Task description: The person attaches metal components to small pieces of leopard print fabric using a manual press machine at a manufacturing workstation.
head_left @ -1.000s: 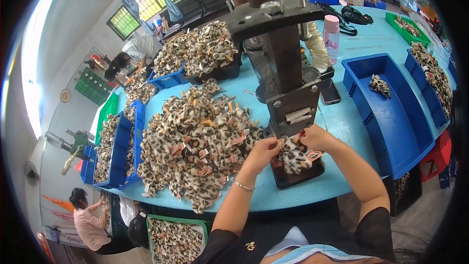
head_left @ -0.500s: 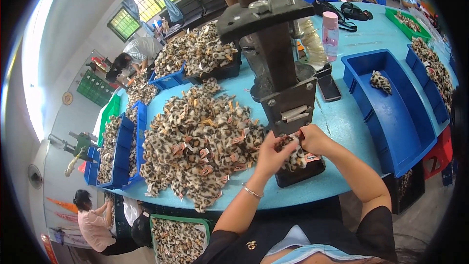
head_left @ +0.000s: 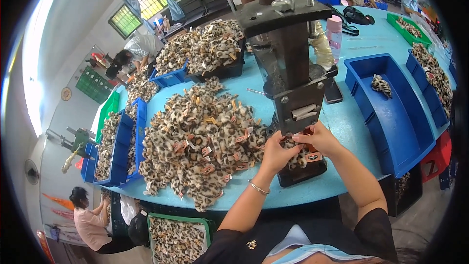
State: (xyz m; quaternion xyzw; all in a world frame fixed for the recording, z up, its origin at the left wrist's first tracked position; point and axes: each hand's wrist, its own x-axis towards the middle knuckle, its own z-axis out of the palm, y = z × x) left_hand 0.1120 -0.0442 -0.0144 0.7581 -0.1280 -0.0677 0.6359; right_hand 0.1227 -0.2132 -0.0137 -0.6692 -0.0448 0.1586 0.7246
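A leopard-print plush piece (head_left: 297,161) with an orange tag lies beneath the head of a dark metal press (head_left: 289,58), over the machine's black base (head_left: 304,177). My left hand (head_left: 277,154) grips its left side, thumb towards the middle. From the right my right hand (head_left: 320,140) pinches its upper part, close under the press head. The fingertips of both hands are partly hidden by the plush and the press. Left of my hands spreads a big heap of similar tagged plush pieces (head_left: 195,142), reaching nearly to my left hand.
To the right stands a blue bin (head_left: 410,142) with one plush piece (head_left: 381,85) inside. A phone (head_left: 333,93) and a pink bottle (head_left: 334,36) are behind the press. Filled blue bins (head_left: 120,151) line the table's left side. Several other people work around the room.
My view has shifted slightly, so the press appears further right. Both hands stay on the plush piece under the press; my right thumb now reaches across its top.
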